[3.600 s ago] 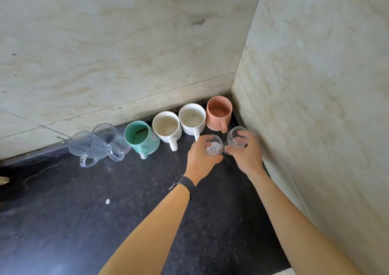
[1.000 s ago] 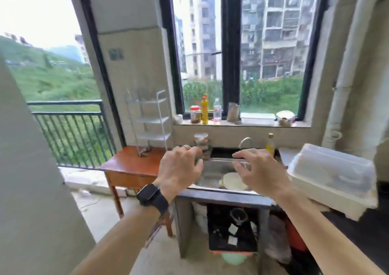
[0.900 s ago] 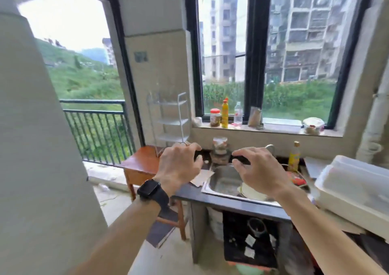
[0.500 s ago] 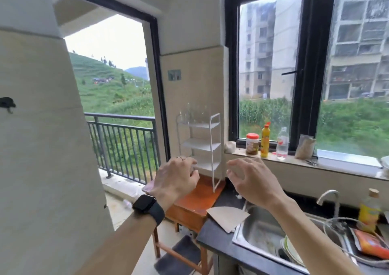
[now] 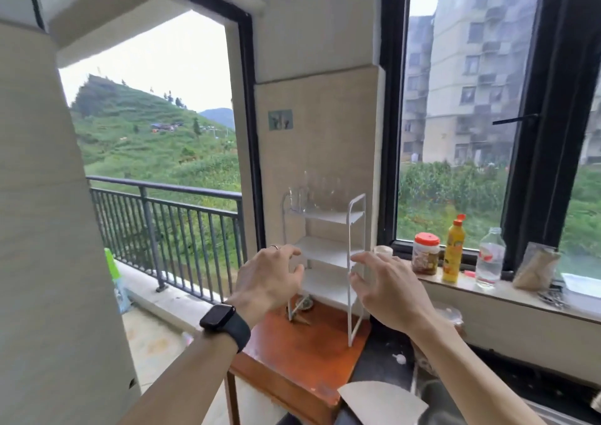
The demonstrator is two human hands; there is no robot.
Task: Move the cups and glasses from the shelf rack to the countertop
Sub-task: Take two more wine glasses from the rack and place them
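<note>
A pale wall filled the left of the view; beside it an open doorway gave onto a balcony with a dark railing and a green hillside beyond; to the right a black-framed window looked out on apartment blocks. Below the tiled pier between doorway and window stood a reddish wooden table; a dark counter butted against its right side, with a pale sheet of paper at its near edge. On the table stood the white shelf rack, three tiers high, upright against the pier; its top tier carried the glasses, clear and blurred, so their number could not be told; the two lower tiers showed nothing on them. Along the window sill stood a jar with an orange lid, a yellow bottle, a clear plastic bottle and a small bag, well apart from the rack. The left hand, with a black watch on the wrist and a ring on one finger, was raised in front of the rack's lower tiers; the right hand hung just beside it at the same height; each grip was loose, fingers spread and curved, empty, touching neither rack nor glasses.
</note>
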